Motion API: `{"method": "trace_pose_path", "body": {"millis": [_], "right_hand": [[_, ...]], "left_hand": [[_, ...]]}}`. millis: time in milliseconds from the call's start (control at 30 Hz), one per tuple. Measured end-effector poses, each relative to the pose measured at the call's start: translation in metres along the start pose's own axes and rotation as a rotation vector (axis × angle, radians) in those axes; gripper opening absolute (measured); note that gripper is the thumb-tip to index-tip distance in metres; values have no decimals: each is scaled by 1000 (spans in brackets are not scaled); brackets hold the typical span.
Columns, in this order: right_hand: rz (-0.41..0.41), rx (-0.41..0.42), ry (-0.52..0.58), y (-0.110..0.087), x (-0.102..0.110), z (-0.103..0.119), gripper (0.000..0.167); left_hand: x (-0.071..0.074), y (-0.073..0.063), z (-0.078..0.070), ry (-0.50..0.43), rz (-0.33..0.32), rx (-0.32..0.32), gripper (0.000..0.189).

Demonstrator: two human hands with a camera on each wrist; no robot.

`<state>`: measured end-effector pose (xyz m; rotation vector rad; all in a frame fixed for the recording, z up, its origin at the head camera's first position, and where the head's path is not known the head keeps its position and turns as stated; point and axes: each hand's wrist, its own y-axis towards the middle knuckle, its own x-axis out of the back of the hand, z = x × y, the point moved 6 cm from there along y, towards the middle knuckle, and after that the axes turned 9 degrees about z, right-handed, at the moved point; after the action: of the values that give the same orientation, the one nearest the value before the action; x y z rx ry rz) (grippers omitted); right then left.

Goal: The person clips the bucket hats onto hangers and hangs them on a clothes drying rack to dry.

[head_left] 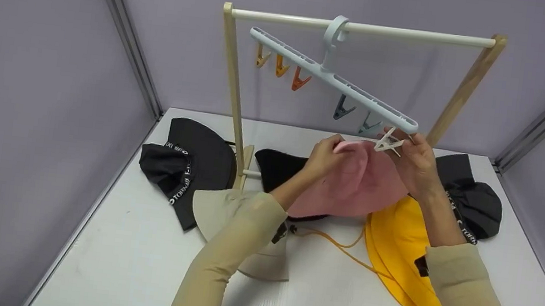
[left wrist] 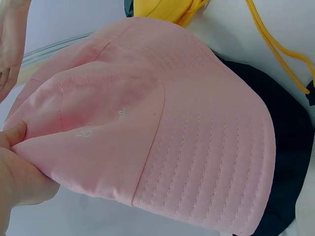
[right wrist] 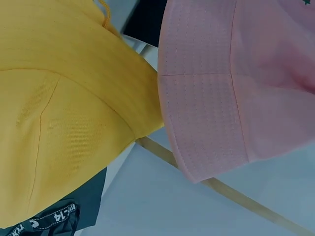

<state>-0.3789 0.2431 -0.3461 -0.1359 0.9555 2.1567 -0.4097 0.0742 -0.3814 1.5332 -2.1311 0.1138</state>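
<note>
Pink hat (head_left: 345, 192) hangs brim-down from your left hand (head_left: 324, 156), which pinches its crown above the desk (head_left: 104, 236), toward the rear edge. Your right hand (head_left: 417, 162) pinches the white clip (head_left: 384, 145) at the crown's right; contact cannot be confirmed.

A white-lettered band on the dark hat at the left (head_left: 216, 154) shows "TORNAD" and then "F-"; more characters at its far end are too small to read surely. The dark hat at the right (head_left: 484, 208) has a similar white-lettered band: "TORN" can be made out in the head view, and characters that look like "14" in the right wrist view. The pink hat (left wrist: 211, 157) carries two small pale marks, one resembling "08", neither clearly legible. Black patches (head_left: 422, 266) sit on the yellow hat (head_left: 403, 240) and the beige hat (head_left: 214, 210); any lettering there is unreadable.
</note>
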Motion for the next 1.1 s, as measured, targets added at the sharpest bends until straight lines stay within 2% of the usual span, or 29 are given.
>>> {"method": "trace_pose_path", "body": {"millis": [233, 400, 567, 733, 900, 1100], "right_hand": [[127, -98, -157, 1, -16, -2, 35], [147, -98, -258, 3, -25, 2, 34], [89, -89, -388, 5, -29, 7, 34], [23, -81, -539, 6, -31, 10, 31], [-34, -21, -564, 8, -34, 14, 23], [-76, 41, -619, 11, -37, 14, 16]], "left_hand": [[-2, -2, 2, -17, 4, -9, 10], [-2, -3, 1, -6, -2, -5, 11], [-6, -5, -1, -14, 13, 10, 12], [-8, -8, -7, 18, 8, -27, 13], [-10, -13, -11, 29, 4, -54, 15], [-12, -18, -14, 24, -4, -51, 14]]}}
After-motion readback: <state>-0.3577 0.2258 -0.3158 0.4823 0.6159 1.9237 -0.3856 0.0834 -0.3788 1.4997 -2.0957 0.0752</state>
